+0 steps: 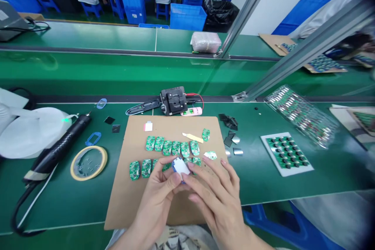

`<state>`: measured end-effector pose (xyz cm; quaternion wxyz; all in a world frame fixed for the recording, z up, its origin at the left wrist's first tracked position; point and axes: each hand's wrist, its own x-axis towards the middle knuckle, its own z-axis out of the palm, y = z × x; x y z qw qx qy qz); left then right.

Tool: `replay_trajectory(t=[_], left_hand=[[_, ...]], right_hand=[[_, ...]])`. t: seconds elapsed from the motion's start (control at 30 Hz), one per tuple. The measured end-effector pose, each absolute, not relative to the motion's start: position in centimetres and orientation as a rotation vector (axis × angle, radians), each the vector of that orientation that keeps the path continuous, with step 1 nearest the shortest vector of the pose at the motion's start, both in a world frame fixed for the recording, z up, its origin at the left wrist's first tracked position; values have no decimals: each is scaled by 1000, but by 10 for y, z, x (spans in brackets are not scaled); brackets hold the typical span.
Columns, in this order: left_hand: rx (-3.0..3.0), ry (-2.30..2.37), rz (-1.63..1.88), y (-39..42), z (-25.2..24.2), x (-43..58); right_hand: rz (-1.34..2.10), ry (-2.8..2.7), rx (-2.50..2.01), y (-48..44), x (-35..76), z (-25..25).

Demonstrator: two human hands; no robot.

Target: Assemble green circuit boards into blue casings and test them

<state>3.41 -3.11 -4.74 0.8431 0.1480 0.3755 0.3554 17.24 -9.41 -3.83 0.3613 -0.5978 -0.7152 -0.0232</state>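
Note:
A small blue-edged part with a white face (181, 166) is held above the cardboard sheet (123, 203). My left hand (161, 187) grips it from the left between thumb and fingers. On its right side, my right hand (215, 189) touches it with thumb and index finger, the other fingers spread. Green circuit boards (167, 148) lie in two rows on the cardboard, the nearer row partly hidden by my hands. A yellow-handled tool (193, 137) and a single board (206, 134) lie beyond. Another board with a white piece (210, 155) sits by my right fingertips.
An electric screwdriver (58, 146) and a tape roll holding screws (88, 163) are at left. A black fixture (173, 100) stands behind the cardboard. At right are a white tray of boards (287, 154), a clear tray of metal parts (301, 115) and dark squares (230, 138).

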Motion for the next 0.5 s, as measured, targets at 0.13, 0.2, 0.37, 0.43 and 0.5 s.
replay_trajectory(t=[0.13,0.2,0.37,0.43,0.5], left_hand=[[314,830,735,-32,-56,35],[293,850,725,-31,-58,35],[304,806,636,-25,-62,33],[324,770,620,-23,-64,32],[339,718,614,-22,-64,31]], right_hand=[[-6,-1959,-1541,-101,177,-46],[105,-1914,-1576,-102,188,-54],[275,-1525,-1937,-94,237,-87],[359,-1498,-1965,-88,255,-98],[466,-1487,-1943,-84,267,-107]])
